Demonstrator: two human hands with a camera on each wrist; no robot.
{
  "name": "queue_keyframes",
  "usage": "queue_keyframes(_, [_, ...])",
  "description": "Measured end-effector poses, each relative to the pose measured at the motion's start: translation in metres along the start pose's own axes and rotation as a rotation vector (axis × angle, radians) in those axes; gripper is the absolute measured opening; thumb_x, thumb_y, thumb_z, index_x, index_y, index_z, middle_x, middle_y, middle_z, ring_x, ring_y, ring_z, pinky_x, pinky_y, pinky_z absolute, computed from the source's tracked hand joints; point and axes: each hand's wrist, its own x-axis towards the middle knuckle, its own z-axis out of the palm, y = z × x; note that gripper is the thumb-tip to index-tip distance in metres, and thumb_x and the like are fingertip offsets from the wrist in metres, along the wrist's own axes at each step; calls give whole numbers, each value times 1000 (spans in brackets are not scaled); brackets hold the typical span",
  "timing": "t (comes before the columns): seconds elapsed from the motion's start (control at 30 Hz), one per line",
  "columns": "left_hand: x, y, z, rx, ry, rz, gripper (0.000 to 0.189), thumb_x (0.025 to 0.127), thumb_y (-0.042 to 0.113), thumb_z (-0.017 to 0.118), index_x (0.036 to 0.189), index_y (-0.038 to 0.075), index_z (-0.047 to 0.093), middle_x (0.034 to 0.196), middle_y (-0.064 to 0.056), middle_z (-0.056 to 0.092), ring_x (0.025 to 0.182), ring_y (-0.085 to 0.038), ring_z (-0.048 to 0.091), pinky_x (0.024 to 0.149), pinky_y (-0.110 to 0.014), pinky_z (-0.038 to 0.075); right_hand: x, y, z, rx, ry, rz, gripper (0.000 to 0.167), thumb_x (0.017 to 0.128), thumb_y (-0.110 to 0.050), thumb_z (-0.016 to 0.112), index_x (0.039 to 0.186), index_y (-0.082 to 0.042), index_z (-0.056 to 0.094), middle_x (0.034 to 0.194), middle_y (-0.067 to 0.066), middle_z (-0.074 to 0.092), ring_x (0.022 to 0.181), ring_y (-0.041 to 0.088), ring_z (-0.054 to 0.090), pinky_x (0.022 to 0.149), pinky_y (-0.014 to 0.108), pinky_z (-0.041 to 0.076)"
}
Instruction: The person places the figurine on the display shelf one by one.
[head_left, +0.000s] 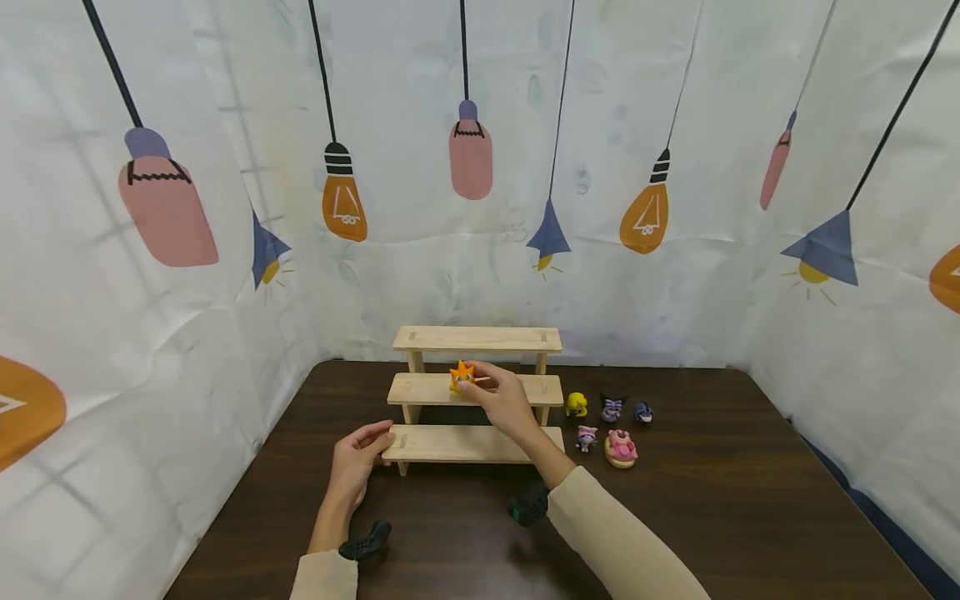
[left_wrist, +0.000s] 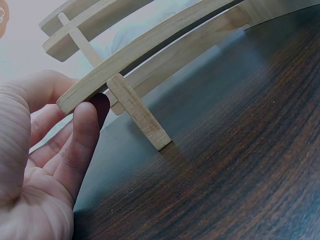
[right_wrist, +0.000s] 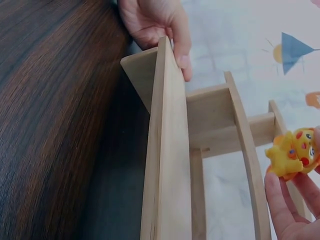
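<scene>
A three-step wooden display stand (head_left: 472, 444) stands on the table. My left hand (head_left: 352, 462) grips the left end of its lowest step; in the left wrist view the thumb and fingers of that hand (left_wrist: 45, 165) pinch the board (left_wrist: 145, 52) from both faces, just outside a leg. Between the fingertips of my right hand (head_left: 510, 408) is a small orange and yellow figurine (head_left: 462, 377), at the left half of the middle step. The right wrist view shows the figurine (right_wrist: 295, 152) with red cheeks; whether it touches the step I cannot tell.
Right of the stand are several small figurines: a yellow one (head_left: 576, 405), a purple and black one (head_left: 612, 407), a dark blue one (head_left: 643, 412), a pink and grey one (head_left: 587, 438) and a pink one (head_left: 621, 449). White cloth (head_left: 420, 275) with printed lamps surrounds the dark table (head_left: 720, 500).
</scene>
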Motion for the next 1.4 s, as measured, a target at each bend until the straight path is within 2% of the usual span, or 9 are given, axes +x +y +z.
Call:
queue_keyframes(0.5, [-4,0,-4,24,10,-23,42,95,10,72,132,-8,63,97,6,75,71,-10,67,64,-27,58,7,-3,22,41,10,31,46,96,-36,72,139,-20,65,129,10,68,111,28,68,86,37,61])
queue_keyframes(0.7, [-3,1,-2,21,7,-13,43,95,10,72,132,-9,62,96,11,75,72,-10,67,64,-27,58,10,-3,28,17,6,36,45,96,-36,72,138,-21,66,128,9,69,110,26,69,84,35,61])
queue_keyframes(0.93, [-1,1,-1,19,-1,-10,47,94,14,74,133,-9,62,96,9,75,72,-10,67,64,-27,58,14,-4,33,11,-2,17,43,97,-34,72,136,-20,67,127,10,69,107,26,70,82,35,61])
queue_keyframes(1.4, [0,2,0,24,3,-16,41,96,8,70,133,-9,62,95,9,75,72,-9,66,63,-27,58,22,-8,45,-43,-8,17,42,96,-33,73,135,-17,68,125,10,71,103,24,72,77,29,61])
